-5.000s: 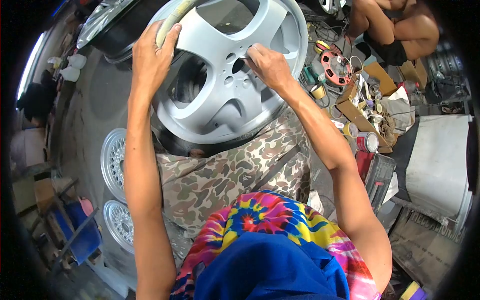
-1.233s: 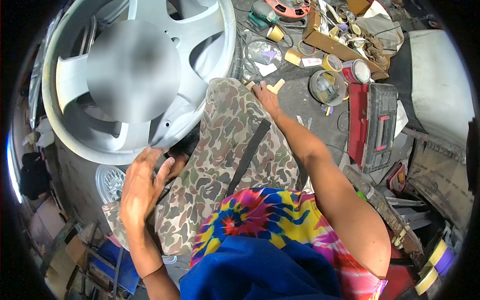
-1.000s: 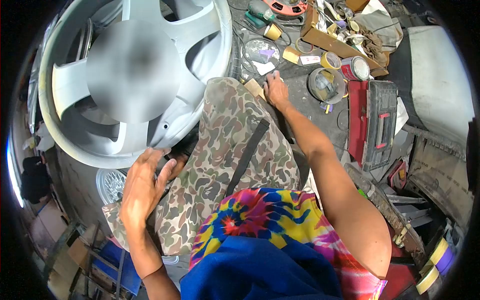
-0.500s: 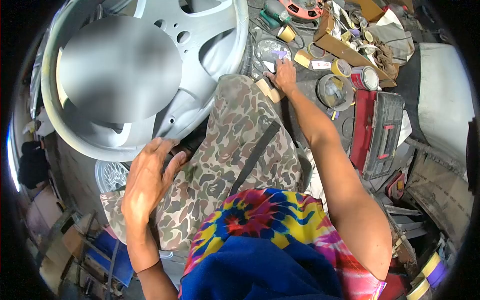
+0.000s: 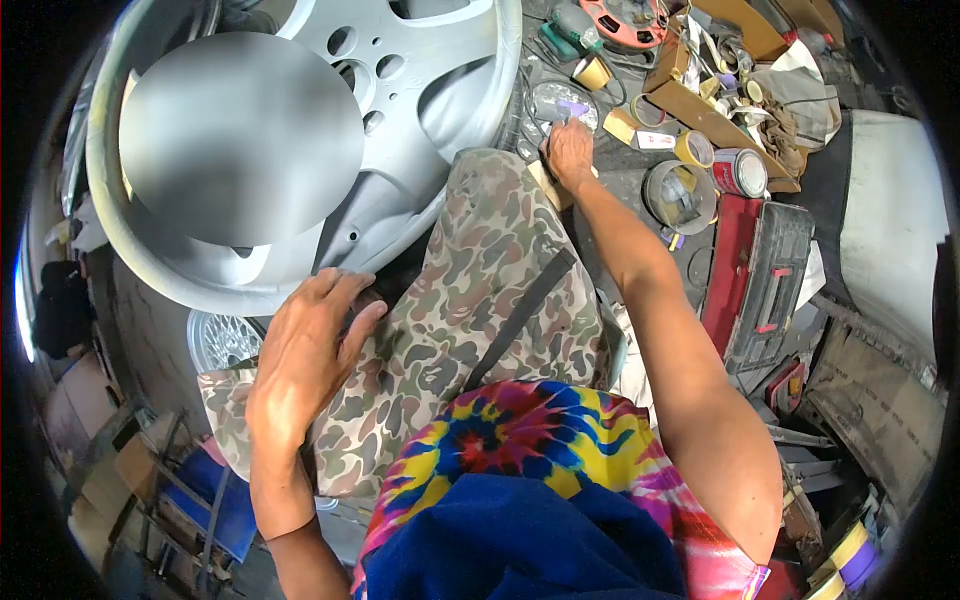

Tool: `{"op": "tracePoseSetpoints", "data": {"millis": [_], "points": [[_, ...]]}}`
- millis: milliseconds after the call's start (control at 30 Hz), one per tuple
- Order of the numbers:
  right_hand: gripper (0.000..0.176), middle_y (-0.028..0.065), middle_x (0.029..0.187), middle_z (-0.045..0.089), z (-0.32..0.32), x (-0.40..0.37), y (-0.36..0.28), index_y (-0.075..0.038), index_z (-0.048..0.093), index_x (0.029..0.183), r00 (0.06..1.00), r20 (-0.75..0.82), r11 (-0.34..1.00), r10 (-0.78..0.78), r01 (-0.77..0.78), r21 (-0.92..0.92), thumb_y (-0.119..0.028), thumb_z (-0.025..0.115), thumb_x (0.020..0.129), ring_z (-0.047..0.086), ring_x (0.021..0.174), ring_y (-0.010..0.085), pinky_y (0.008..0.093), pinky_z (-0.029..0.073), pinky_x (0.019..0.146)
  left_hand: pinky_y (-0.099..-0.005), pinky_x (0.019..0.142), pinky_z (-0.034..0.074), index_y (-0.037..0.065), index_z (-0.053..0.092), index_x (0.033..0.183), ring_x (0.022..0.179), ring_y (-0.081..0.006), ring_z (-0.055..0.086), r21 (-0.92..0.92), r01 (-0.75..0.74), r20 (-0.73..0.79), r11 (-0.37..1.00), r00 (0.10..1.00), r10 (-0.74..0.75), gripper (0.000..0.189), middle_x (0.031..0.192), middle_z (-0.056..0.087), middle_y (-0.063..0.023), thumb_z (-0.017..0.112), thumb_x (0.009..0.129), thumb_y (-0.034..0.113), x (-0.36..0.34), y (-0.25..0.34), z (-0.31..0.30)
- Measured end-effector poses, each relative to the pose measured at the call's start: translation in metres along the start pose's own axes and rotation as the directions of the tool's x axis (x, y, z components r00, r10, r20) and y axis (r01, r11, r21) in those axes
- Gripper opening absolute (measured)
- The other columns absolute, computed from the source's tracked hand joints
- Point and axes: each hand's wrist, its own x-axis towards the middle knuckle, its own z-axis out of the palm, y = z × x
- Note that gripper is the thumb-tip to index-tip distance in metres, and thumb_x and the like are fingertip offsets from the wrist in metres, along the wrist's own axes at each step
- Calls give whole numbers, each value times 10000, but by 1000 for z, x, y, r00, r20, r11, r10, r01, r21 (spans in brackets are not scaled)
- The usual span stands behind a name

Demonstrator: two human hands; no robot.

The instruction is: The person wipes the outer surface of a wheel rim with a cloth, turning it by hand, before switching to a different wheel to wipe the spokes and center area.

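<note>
A large grey-primed wheel rim (image 5: 470,190) fills the upper left of the head view, partly covered by a blurred disc. My left hand (image 5: 305,345) is by its lower edge, over the camouflage cloth (image 5: 490,240) on my lap; its fingers are loosely bent and the thumb stands apart, holding nothing. Out past my knee, my right hand (image 5: 570,155) reaches down to a round, white-smeared lid (image 5: 550,98) with a purple scrap (image 5: 574,109) on it. Its fingers are drawn together, and whatever they grip is hidden. A tan block (image 5: 548,186) lies just below that hand.
Right of my right hand are tape rolls (image 5: 694,149), a round tin (image 5: 680,196), a red-labelled can (image 5: 740,172) and a cardboard box (image 5: 715,115) of scraps. A black and red toolbox (image 5: 757,285) stands nearer. A smaller spoked wheel (image 5: 222,340) lies below the rim.
My right hand's fingers have drawn in, the thumb is no longer spread, and a white piece beside it is out of sight. My left hand stays nearly still. The view has shifted slightly.
</note>
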Motion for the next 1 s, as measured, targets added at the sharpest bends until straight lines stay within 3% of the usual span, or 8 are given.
{"op": "tracePoseSetpoints", "data": {"millis": [267,433,667,767,833,867,933,1000], "points": [[207,190,975,646,-3,-9,19,-37,681,977,979,-184,996,-86,85,-14,-147,507,959,681,951,331,444,542,753,-461,880,504,9,677,1165,1008,-401,633,29,-83,-86,996,993,85,310,1083,661,-182,684,948,231,-6,-3,7],[240,119,1026,681,2,3,16,-98,722,1026,994,39,978,-105,111,-175,-217,516,991,686,945,285,438,522,820,-461,885,505,9,677,1168,1014,-402,634,13,-55,-51,998,997,56,312,1090,663,-184,685,947,230,-8,-5,7],[255,97,1002,691,3,8,2,-124,757,1010,988,62,924,-144,157,-350,-221,523,979,690,910,255,433,505,784,-465,869,502,12,675,1165,993,-403,630,-12,-58,-64,998,996,57,306,1060,655,-187,683,945,224,-10,-3,6],[302,149,1036,704,-2,8,1,-90,769,974,986,111,949,-123,150,-278,-219,496,988,703,921,312,481,513,824,-469,860,498,11,674,1163,980,-402,625,1,-61,-70,998,996,61,307,1039,646,-187,681,946,227,-11,-6,6],[327,206,1029,714,-6,14,10,-25,756,966,981,193,988,-24,-7,157,-211,487,992,703,961,373,512,514,875,-470,857,496,10,673,1164,977,-401,622,8,-70,-82,998,994,70,309,1031,641,-187,681,947,230,-11,-7,7],[327,206,1029,714,-7,10,15,-25,756,966,981,191,988,-29,-1,154,-211,487,992,703,961,373,512,514,875,-470,860,495,13,673,1167,984,-400,620,8,-77,-82,997,994,77,309,1031,640,-188,681,947,230,-11,-6,6],[343,244,981,714,-26,-8,16,29,727,962,977,170,892,-132,42,449,-231,505,989,691,949,424,516,518,897,-469,862,494,16,673,1171,992,-398,618,10,-75,-93,997,993,75,310,1031,639,-189,680,947,230,-14,-4,3],[305,191,877,733,-29,-22,18,34,711,962,987,65,843,-147,90,530,-215,542,1008,724,832,339,430,553,824,-457,895,503,23,668,1176,1030,-404,627,20,-96,-85,995,992,98,300,1101,655,-197,657,964,234,-15,-1,-1]]}}
